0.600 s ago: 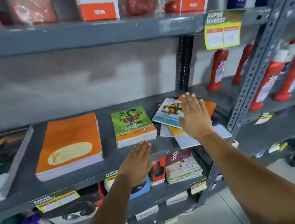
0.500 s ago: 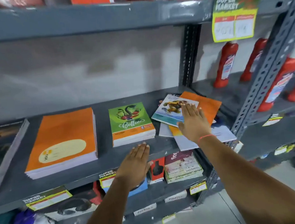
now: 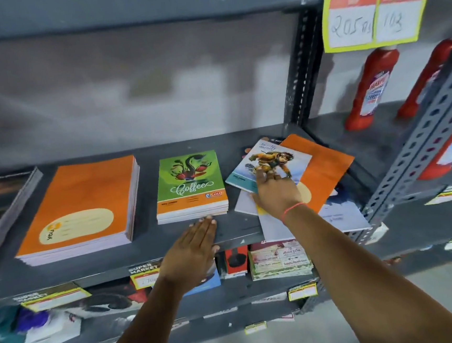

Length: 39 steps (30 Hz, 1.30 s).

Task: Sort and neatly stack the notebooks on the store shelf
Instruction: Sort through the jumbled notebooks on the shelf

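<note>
Left hand (image 3: 190, 245) flat, fingers straight, at shelf (image 3: 104, 266) edge; right hand (image 3: 276, 194) atop cartoon notebook (image 3: 265, 154) (grip unclear).

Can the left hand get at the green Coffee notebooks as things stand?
Probably yes: the left hand is open, its fingertips just at the front of the green Coffee notebooks, with nothing between them.

both bare forearms extend forward and upward from the lower edge of the view. left hand (image 3: 192, 252): palm down, fingers straight and held together, thumb close alongside. right hand (image 3: 276, 194): farther forward and to the right, palm down, fingers (image 3: 261, 177) slightly bent at the tips, thumb spread leftward.
</note>
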Each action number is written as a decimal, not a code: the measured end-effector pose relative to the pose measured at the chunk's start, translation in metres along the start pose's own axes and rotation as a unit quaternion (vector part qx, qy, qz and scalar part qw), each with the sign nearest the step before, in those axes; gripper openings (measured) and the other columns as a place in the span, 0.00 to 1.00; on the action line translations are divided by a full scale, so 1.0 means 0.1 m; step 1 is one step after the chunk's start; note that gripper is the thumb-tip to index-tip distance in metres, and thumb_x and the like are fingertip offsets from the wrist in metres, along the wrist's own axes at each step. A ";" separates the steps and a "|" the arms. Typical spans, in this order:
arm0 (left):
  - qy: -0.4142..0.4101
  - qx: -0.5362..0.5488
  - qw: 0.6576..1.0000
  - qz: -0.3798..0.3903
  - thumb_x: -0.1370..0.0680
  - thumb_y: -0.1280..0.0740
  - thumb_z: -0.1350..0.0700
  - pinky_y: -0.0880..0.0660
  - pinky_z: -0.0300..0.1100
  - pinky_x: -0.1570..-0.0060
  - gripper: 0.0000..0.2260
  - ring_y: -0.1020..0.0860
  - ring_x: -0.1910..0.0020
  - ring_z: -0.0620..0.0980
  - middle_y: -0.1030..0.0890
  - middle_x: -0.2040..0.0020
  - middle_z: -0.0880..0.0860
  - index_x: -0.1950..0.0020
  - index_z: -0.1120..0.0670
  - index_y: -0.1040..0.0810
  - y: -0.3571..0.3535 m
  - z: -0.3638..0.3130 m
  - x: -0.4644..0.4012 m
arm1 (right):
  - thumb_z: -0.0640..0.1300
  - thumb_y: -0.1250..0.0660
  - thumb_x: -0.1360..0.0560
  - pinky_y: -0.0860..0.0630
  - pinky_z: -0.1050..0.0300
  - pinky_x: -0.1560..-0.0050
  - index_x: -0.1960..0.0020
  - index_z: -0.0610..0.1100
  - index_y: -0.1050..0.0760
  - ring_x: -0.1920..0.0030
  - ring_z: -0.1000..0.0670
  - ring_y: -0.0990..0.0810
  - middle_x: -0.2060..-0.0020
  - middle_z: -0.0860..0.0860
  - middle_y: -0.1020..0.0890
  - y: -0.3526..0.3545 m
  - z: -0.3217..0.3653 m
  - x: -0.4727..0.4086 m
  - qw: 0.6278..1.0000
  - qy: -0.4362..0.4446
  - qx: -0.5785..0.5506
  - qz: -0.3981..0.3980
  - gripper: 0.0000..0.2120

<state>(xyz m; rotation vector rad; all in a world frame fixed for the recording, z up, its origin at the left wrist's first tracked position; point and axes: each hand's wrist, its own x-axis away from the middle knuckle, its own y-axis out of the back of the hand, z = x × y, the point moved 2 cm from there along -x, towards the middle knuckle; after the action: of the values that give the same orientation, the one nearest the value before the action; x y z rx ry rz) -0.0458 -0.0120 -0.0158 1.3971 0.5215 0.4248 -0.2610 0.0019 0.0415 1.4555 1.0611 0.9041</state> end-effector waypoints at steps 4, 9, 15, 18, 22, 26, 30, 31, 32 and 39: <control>0.025 0.020 0.999 0.019 0.20 0.62 0.50 0.23 0.49 0.46 0.30 0.20 0.43 0.53 0.19 0.41 0.58 0.40 0.61 0.24 0.08 -0.02 0.02 | 0.54 0.48 0.22 0.28 0.47 0.44 0.28 0.39 0.46 0.39 0.38 0.26 0.37 0.37 0.27 0.02 -0.07 0.08 0.998 0.056 0.037 0.009 0.29; 0.053 0.050 0.997 0.036 0.20 0.63 0.47 0.24 0.51 0.45 0.31 0.21 0.41 0.53 0.20 0.39 0.57 0.38 0.60 0.25 0.15 -0.01 0.06 | 0.51 0.44 0.23 0.38 0.46 0.31 0.26 0.48 0.44 0.27 0.44 0.38 0.28 0.43 0.37 -0.06 -0.23 0.31 0.996 0.039 -0.070 0.045 0.27; 0.050 0.104 0.993 0.008 0.31 0.70 0.36 0.58 0.47 0.29 0.41 0.45 0.25 0.53 0.44 0.24 0.54 0.26 0.56 0.46 0.03 0.06 0.07 | 0.59 0.43 0.25 0.35 0.43 0.32 0.32 0.43 0.34 0.32 0.39 0.33 0.33 0.41 0.30 0.13 -0.30 0.23 0.938 -0.152 -0.289 0.119 0.27; 0.071 0.095 0.993 0.011 0.33 0.72 0.33 0.60 0.44 0.30 0.43 0.46 0.25 0.52 0.46 0.23 0.52 0.26 0.55 0.48 0.03 0.13 0.17 | 0.53 0.30 0.30 0.31 0.44 0.33 0.26 0.45 0.47 0.32 0.38 0.34 0.31 0.39 0.35 0.12 -0.31 0.21 0.895 -0.272 -0.338 0.106 0.40; 0.091 0.108 0.990 0.029 0.38 0.75 0.30 0.61 0.40 0.31 0.47 0.52 0.24 0.50 0.52 0.23 0.50 0.25 0.53 0.54 0.00 0.26 0.27 | 0.49 0.26 0.33 0.27 0.43 0.38 0.24 0.50 0.60 0.32 0.37 0.35 0.30 0.39 0.39 0.16 -0.36 0.21 0.861 -0.348 -0.357 0.098 0.52; 0.105 0.111 0.988 0.010 0.38 0.74 0.29 0.58 0.41 0.31 0.49 0.48 0.24 0.52 0.48 0.23 0.53 0.25 0.54 0.50 -0.01 0.38 0.35 | 0.47 0.24 0.35 0.27 0.49 0.58 0.24 0.47 0.60 0.34 0.38 0.33 0.33 0.38 0.37 0.19 -0.37 0.20 0.820 -0.391 -0.407 0.099 0.54; 0.092 0.115 0.989 -0.003 0.35 0.71 0.30 0.57 0.45 0.31 0.46 0.45 0.25 0.54 0.45 0.24 0.53 0.26 0.55 0.48 0.00 0.42 0.39 | 0.35 0.35 0.26 0.26 0.46 0.42 0.26 0.36 0.48 0.35 0.38 0.28 0.34 0.38 0.30 0.14 -0.43 0.20 0.746 -0.362 -0.551 0.091 0.34; 0.092 0.119 0.989 -0.007 0.34 0.71 0.30 0.56 0.46 0.32 0.46 0.44 0.25 0.54 0.44 0.24 0.54 0.26 0.55 0.46 0.01 0.42 0.39 | 0.34 0.38 0.25 0.26 0.45 0.43 0.27 0.36 0.44 0.34 0.38 0.30 0.32 0.38 0.31 0.17 -0.46 0.23 0.705 -0.354 -0.609 0.083 0.29; 0.093 0.126 0.988 -0.003 0.34 0.71 0.30 0.55 0.47 0.31 0.46 0.44 0.26 0.55 0.44 0.24 0.54 0.26 0.55 0.46 0.01 0.43 0.38 | 0.33 0.40 0.24 0.25 0.46 0.46 0.27 0.36 0.41 0.33 0.38 0.30 0.31 0.38 0.32 0.23 -0.51 0.23 0.684 -0.339 -0.642 0.071 0.26; 0.106 0.094 0.990 0.017 0.21 0.62 0.42 0.23 0.47 0.48 0.34 0.19 0.45 0.52 0.18 0.43 0.55 0.41 0.59 0.22 0.12 0.45 0.43 | 0.32 0.37 0.25 0.27 0.46 0.37 0.40 0.35 0.30 0.40 0.37 0.24 0.36 0.35 0.25 0.50 -0.46 0.08 0.553 -0.315 -0.770 0.038 0.14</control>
<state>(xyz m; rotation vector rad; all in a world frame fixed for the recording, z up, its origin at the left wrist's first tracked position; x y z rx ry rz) 0.0154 -0.0220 -0.0035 1.5531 0.7278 0.5667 -0.2948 0.0221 0.0970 0.1306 -0.4925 0.7910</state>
